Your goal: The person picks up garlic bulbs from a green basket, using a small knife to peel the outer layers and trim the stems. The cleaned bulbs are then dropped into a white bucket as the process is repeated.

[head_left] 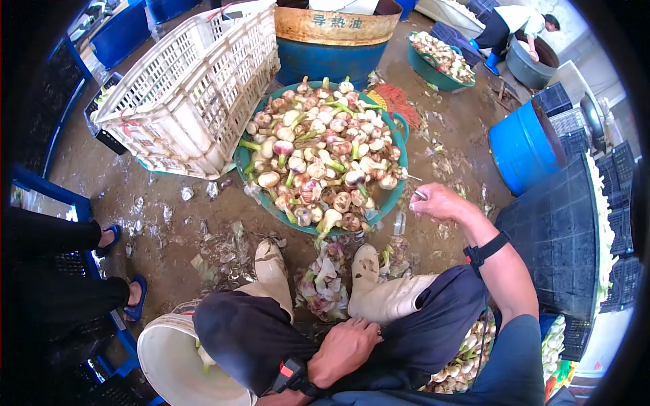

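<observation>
A wide green basin [401, 145] is heaped with garlic bulbs [318, 145], some with short green stems. Just right of its rim is my right hand [437, 203], fingers closed on a small knife [420, 195] whose thin blade points up and left toward the basin. My left hand [347, 346] rests low between my knees, its fingers curled; whatever they may hold is hidden. Between my boots lies a pile of garlic peelings [323, 281]. By my left knee stands a white bucket [159, 355] with a bulb inside.
White crates [196, 101] stand left of the basin, a blue drum [325, 61] behind it. Another blue drum [525, 149] and a dark tub [548, 230] are at right. A co-worker [518, 30] bends over a tub at upper right. Someone's sandalled feet [135, 298] are at left.
</observation>
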A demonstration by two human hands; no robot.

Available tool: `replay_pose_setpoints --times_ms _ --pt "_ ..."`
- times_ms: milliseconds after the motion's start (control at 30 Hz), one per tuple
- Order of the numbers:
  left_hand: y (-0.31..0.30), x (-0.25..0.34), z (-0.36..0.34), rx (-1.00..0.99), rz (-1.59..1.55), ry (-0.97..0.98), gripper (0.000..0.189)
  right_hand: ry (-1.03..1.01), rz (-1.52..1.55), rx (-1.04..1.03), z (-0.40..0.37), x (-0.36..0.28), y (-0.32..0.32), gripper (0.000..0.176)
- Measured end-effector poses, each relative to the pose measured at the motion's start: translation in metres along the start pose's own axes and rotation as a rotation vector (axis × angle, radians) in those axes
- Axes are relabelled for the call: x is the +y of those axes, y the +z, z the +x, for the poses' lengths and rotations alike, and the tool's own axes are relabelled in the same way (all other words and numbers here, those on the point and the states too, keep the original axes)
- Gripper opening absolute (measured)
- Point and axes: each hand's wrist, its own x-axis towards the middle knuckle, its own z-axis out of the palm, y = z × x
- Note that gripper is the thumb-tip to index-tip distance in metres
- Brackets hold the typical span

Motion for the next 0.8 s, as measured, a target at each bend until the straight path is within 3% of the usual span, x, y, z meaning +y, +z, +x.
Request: replay_pose_setpoints --times_ms 200,300,467,567,700,800 --pt "-0.001 0.001 0.002 -0.024 -0.012 -0.006 0.019 -0.147 -0.269 -0.065 0.019 0.007 0.01 0.029" --pt "-0.001 0.001 0.003 -0.03 -0.013 -0.006 0.018 -0.212 -0.55 -0.174 0.033 -0.004 0.034 0.033" --pt "0.001 -0.002 0.003 -0.007 -0.03 -0.018 0.018 -0.131 -0.791 -0.25 0.053 -0.024 0.082 0.04" --pt "-0.003 -0.002 0.002 -0.015 -0.049 -0.028 0.019 -0.073 -0.787 -0.207 0.067 -0.021 0.107 0.046" --pt "-0.004 -0.002 0.002 -0.013 -0.062 -0.027 0.019 -0.142 -0.7 -0.022 0.082 0.007 0.138 0.047" --pt "-0.003 0.0 0.002 -0.019 -0.053 -0.041 0.019 -0.166 -0.637 0.101 0.081 0.012 0.147 0.037"
